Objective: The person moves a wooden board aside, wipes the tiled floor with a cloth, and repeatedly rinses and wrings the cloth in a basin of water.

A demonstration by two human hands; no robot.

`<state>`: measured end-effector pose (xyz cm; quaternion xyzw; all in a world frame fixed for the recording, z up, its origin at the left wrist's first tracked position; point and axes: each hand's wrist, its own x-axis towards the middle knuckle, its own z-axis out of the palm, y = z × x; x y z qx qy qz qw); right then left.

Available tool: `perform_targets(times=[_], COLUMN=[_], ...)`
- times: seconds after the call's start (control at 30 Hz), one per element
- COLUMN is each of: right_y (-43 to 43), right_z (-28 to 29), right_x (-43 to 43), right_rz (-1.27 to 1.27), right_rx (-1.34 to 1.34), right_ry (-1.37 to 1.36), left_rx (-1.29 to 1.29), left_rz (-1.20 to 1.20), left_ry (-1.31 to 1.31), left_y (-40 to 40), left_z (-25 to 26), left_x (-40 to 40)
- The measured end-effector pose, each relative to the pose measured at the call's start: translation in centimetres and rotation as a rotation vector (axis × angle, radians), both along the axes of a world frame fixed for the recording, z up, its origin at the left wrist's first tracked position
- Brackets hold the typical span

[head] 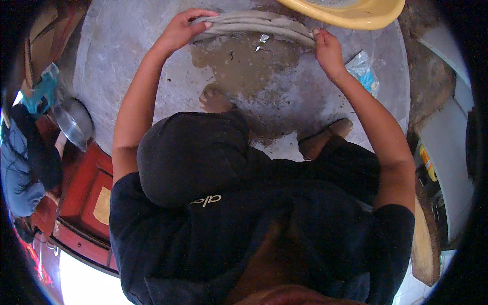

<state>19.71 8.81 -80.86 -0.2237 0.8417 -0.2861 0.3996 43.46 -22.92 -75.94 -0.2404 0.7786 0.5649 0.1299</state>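
A long grey-beige cloth, folded into thick layers, stretches between my two hands above the wet concrete floor. My left hand grips its left end, with the thumb below and the fingers over the top. At the other end, my right hand pinches a corner of the cloth. The rim of a yellow basin is close above my right hand, and only part of the basin shows. Beneath the cloth lies a small torn silver wrapper beside a muddy puddle.
A clear plastic bag with blue print lies right of my right wrist. My feet stand on the wet concrete. To the left, another person sits near a metal bowl and red wooden furniture. A wooden plank stands at lower right.
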Motion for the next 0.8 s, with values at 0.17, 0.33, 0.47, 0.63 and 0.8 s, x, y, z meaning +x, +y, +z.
perform_targets(times=[0.17, 0.33, 0.47, 0.63, 0.8], right_y=[-2.6, -3.3, -3.0, -4.2, -2.3], right_z=[1.1, -0.5, -2.8, -1.4, -2.4], right_x=[3.1, 4.1, 3.1, 0.3, 1.0], right_rz=[0.134, 0.783, 0.735, 0.688, 0.707], right_rx=[-0.005, -0.253, -0.322, -0.174, -0.132], right_ry=[0.586, 0.708, 0.521, 0.715, 0.757], left_rx=[-0.983, -0.801, -0.668, -0.787, -0.91], left_rz=[-0.058, -0.107, -0.097, -0.117, -0.181], left_ry=[0.168, 0.036, 0.066, 0.082, 0.089], left_y=[4.8, 7.0, 5.8, 5.2, 7.7], left_z=[-3.2, -5.5, -4.2, -3.6, -5.7], left_x=[0.2, 1.3, 0.4, -1.0, 1.5])
